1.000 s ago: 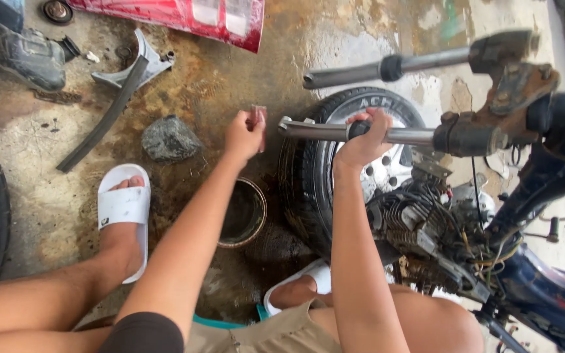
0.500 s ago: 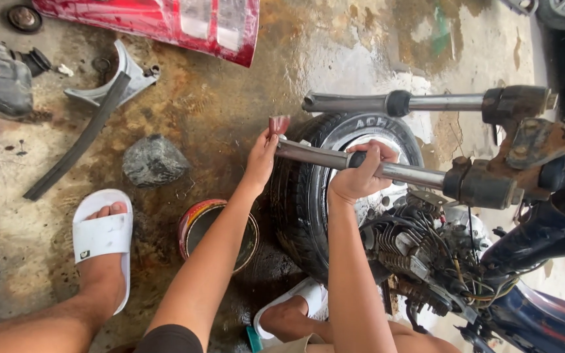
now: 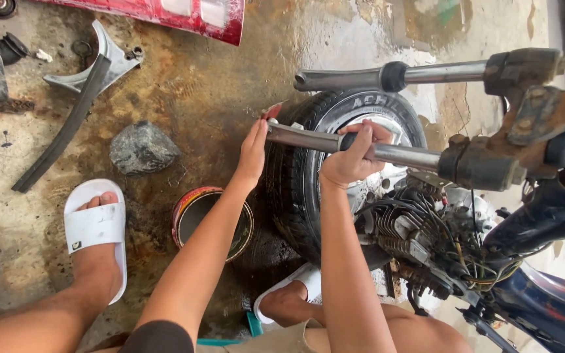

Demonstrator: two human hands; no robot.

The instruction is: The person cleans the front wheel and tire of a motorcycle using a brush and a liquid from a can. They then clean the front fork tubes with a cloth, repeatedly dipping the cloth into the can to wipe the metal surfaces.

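A motorcycle front fork sticks out to the left over a loose black tyre with a silver rim (image 3: 295, 189). My right hand (image 3: 351, 153) is closed around the lower fork tube (image 3: 308, 139), near its black seal. My left hand (image 3: 254, 151) reaches to the tube's open end, fingers pressed against it and holding a small reddish piece (image 3: 271, 111) there. The upper fork tube (image 3: 354, 78) runs parallel above, untouched. Both tubes join the rusty clamp (image 3: 485, 167) of the dark blue motorcycle on the right.
A round rusty tin (image 3: 184, 212) sits on the wet concrete beside the tyre. A grey stone (image 3: 142, 149), a black rubber strip (image 3: 67, 127), a metal bracket (image 3: 116, 59) and a red panel (image 3: 184, 13) lie further off. My feet wear white slides (image 3: 93, 225).
My left hand moved right from above the tin to the end of the lower fork tube. The view shifted, so the floor items slid left. My right hand kept its grip.
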